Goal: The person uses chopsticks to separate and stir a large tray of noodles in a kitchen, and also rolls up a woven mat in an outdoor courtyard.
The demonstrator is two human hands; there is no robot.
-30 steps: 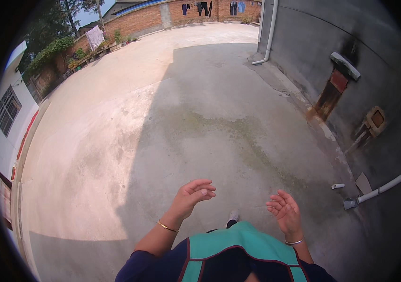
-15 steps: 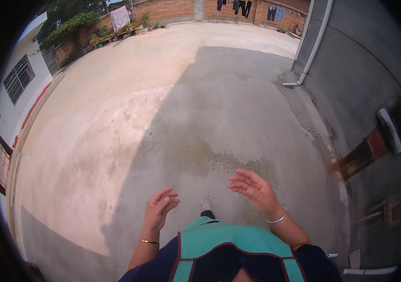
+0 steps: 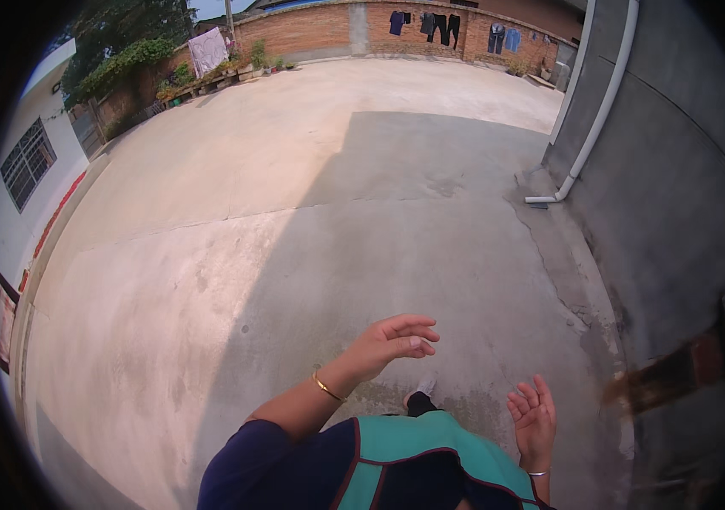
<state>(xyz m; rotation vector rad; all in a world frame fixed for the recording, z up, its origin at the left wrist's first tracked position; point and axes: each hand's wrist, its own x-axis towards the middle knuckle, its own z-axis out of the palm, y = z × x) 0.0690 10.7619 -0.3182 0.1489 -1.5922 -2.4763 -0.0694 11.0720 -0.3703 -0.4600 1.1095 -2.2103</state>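
My left hand is raised in front of my body, over the concrete ground. Nothing is in it, and its fingers are loosely bent and apart from the palm. A gold bracelet circles that wrist. Lower and to the right, my right hand hangs beside the green apron, palm partly turned up, fingers spread and bare of any object. A silver bangle shows at its wrist. One light shoe appears below, between the hands.
A grey wall with a white drainpipe runs along the right. A white building stands at left. Far off, clothes hang before a brick wall, with potted plants nearby. Shadow covers part of the concrete yard.
My left hand has swung forward and to the right, while my right hand has dropped back. The view has tilted up somewhat, and the yard features have shifted downward.
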